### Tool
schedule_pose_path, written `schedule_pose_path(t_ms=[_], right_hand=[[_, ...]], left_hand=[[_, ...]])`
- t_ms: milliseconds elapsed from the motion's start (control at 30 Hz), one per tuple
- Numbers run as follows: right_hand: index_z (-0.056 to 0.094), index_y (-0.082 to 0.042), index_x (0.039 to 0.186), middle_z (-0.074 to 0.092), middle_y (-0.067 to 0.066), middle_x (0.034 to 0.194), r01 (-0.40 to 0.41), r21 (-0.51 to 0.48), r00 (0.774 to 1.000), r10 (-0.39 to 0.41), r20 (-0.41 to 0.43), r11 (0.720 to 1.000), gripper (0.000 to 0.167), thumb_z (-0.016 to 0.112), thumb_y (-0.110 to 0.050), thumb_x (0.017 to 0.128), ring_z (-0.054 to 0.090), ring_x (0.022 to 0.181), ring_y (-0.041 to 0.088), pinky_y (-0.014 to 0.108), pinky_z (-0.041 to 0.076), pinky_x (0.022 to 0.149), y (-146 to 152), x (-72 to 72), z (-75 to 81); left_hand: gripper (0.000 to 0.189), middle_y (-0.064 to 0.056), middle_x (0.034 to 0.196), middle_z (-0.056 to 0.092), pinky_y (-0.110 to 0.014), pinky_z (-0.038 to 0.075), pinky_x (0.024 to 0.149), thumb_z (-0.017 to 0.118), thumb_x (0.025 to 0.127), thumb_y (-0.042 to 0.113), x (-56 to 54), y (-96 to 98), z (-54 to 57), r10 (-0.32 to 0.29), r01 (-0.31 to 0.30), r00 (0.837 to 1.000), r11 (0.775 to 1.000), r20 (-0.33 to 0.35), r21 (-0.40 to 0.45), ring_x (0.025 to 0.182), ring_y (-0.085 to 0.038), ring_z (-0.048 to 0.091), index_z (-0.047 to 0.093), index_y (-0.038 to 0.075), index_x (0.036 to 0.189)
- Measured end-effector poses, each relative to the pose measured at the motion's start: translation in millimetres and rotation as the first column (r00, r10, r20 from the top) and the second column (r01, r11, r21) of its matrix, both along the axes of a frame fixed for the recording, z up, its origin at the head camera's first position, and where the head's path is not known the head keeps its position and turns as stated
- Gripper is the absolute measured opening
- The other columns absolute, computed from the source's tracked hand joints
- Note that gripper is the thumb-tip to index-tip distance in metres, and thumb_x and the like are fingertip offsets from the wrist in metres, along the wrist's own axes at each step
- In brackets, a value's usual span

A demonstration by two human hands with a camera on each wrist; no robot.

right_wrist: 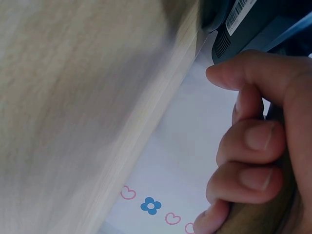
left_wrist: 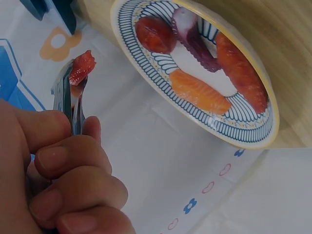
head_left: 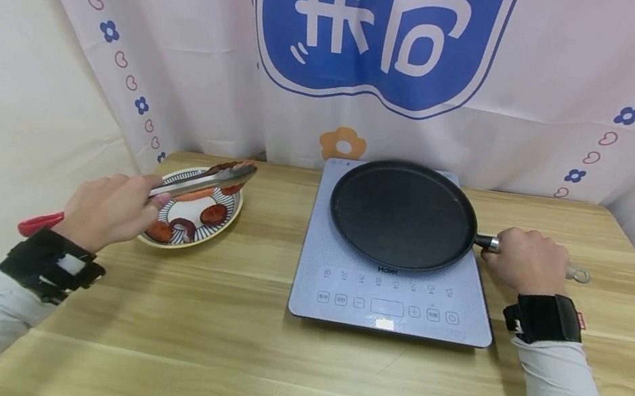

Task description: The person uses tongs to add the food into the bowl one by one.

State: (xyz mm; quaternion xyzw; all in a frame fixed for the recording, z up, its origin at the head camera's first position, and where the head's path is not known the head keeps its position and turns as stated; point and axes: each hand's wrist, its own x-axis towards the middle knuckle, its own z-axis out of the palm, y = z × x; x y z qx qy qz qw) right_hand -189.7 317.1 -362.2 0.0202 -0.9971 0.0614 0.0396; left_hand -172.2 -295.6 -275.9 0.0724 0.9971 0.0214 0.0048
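Observation:
My left hand [head_left: 114, 209] grips metal tongs [head_left: 205, 181] above the left plate. In the left wrist view the tips of the tongs [left_wrist: 73, 100] pinch a reddish piece of food [left_wrist: 83, 67], raised off the plate. The patterned plate [left_wrist: 146, 70] carries an orange salmon-like slice [left_wrist: 199, 91], a purple octopus tentacle [left_wrist: 197, 41], a round red piece [left_wrist: 155, 34] and a long red piece [left_wrist: 241, 73]. My right hand [head_left: 529, 262] curls round the handle [head_left: 577, 273] of a flat black pan [head_left: 404, 214]; the palm hides most of that handle.
Beneath the pan is a white induction cooktop [head_left: 393, 308] with touch buttons along its front. Both plate and cooktop stand on a wooden table [head_left: 245, 351]. A printed cloth [head_left: 197, 16] hangs close behind the table's back edge.

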Motion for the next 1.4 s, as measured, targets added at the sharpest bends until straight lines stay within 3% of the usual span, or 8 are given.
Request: schedule_pose_path(t_ms=[267,600,1167,1400], right_hand=[[0.062,-0.011,0.067,0.057,0.007,0.062,0.002,0.003,1.000,-0.002,0.006,1.000,0.037,0.071,-0.034,0.095,0.053,0.059,0.032,0.047,0.040,0.051,-0.7,0.2,0.1],[0.062,-0.011,0.067,0.056,0.007,0.062,0.006,-0.001,1.000,-0.006,-0.002,1.000,0.037,0.072,-0.034,0.094,0.053,0.058,0.031,0.047,0.040,0.051,-1.8,1.3,0.6],[0.061,-0.011,0.066,0.057,0.007,0.062,0.003,0.001,1.000,-0.003,0.001,1.000,0.038,0.070,-0.034,0.095,0.053,0.058,0.031,0.047,0.040,0.050,-1.2,1.0,1.5],[0.060,-0.012,0.065,0.056,0.007,0.061,0.001,0.000,1.000,-0.001,-0.001,1.000,0.038,0.071,-0.034,0.094,0.053,0.058,0.031,0.046,0.040,0.050,-1.8,1.6,1.8]], left_hand=[[0.037,-0.009,0.072,0.055,-0.036,0.035,0.049,0.046,0.108,0.037,-0.4,7.0,-1.7,-0.009,0.009,1.000,1.000,-0.029,0.004,0.066,-0.027,0.055,0.062,0.006,0.095],[0.038,-0.005,0.066,0.048,-0.035,0.033,0.047,0.047,0.108,0.035,-1.5,20.5,-3.6,-0.021,0.022,0.999,1.000,-0.046,0.022,0.060,-0.025,0.050,0.060,0.009,0.083],[0.037,-0.005,0.072,0.050,-0.035,0.033,0.050,0.048,0.109,0.038,-3.2,35.8,-6.2,-0.025,0.025,1.000,0.995,0.003,0.097,0.062,-0.023,0.049,0.062,0.011,0.088],[0.031,-0.002,0.067,0.047,-0.034,0.030,0.050,0.051,0.107,0.032,-3.6,42.5,-9.3,-0.078,0.083,0.996,0.987,-0.044,0.137,0.060,-0.021,0.046,0.063,0.012,0.087]])
